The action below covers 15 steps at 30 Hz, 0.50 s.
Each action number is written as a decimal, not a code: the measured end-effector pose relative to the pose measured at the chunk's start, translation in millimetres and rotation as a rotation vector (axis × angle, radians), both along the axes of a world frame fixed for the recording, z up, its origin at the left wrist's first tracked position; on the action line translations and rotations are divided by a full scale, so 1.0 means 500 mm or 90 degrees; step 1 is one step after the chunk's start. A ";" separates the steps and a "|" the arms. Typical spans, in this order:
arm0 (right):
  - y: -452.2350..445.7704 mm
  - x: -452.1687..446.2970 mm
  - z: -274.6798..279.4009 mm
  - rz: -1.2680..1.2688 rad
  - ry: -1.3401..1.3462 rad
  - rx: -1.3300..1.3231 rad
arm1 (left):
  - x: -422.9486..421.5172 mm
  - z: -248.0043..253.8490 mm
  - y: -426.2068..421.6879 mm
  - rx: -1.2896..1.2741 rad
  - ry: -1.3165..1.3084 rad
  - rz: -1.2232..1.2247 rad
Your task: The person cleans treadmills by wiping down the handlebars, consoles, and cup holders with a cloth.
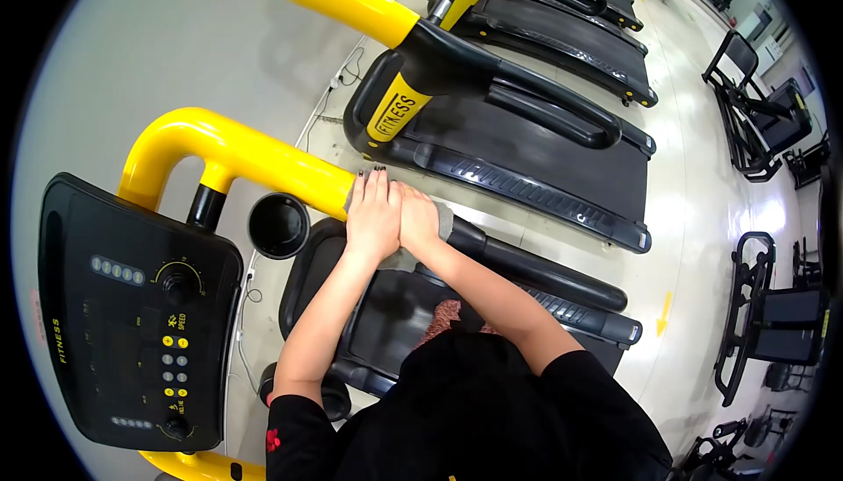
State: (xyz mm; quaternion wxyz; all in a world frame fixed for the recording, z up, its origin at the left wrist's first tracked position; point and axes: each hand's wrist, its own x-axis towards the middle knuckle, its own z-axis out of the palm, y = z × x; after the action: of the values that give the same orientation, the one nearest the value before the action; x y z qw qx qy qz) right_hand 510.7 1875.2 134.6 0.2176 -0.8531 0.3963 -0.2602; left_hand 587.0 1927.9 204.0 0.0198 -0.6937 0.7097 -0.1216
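Note:
A grey cloth (pixel 446 220) is wrapped over the treadmill's rail where the yellow tube (pixel 290 172) meets the black handrail (pixel 553 272). My left hand (pixel 374 217) is closed over the cloth, its fingers together and pointing away from me, with dark nails at the tips. Right beside it, my right hand (pixel 420 217) grips the cloth too, its fingers partly hidden by the left. Part of the cloth hangs below the wrists. A black cup holder (pixel 279 225) sits left of my hands, and the treadmill's control console (pixel 140 314) is farther left.
Below me is this treadmill's black deck (pixel 386 323). Another treadmill (pixel 527 156) stands just beyond the rail, with more behind it. Cables (pixel 250 292) run along the wall on the floor. Other exercise machines (pixel 764 305) line the right side, past a yellow floor arrow (pixel 664 314).

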 end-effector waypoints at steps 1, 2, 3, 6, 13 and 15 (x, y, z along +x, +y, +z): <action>0.000 -0.023 -0.019 -0.012 0.018 -0.051 | -0.020 -0.016 -0.001 0.000 0.003 -0.003; 0.001 -0.050 -0.025 -0.015 0.021 -0.052 | -0.042 -0.033 -0.003 0.026 0.045 0.007; 0.002 -0.078 -0.030 -0.013 0.058 -0.039 | -0.063 -0.049 -0.005 0.051 0.085 0.016; 0.001 -0.152 -0.064 -0.027 0.092 -0.046 | -0.135 -0.072 -0.003 0.061 0.166 0.009; 0.008 -0.351 -0.077 -0.031 0.185 0.019 | -0.312 -0.120 -0.003 0.071 0.269 -0.025; 0.007 -0.411 -0.082 -0.031 0.181 0.004 | -0.370 -0.128 -0.004 0.083 0.298 -0.033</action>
State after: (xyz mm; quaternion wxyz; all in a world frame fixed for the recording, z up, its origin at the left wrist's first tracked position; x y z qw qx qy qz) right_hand 305.0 1878.8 93.5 0.1554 -0.8711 0.4442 -0.1408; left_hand 402.2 1925.7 139.8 -0.1036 -0.6820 0.7187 0.0879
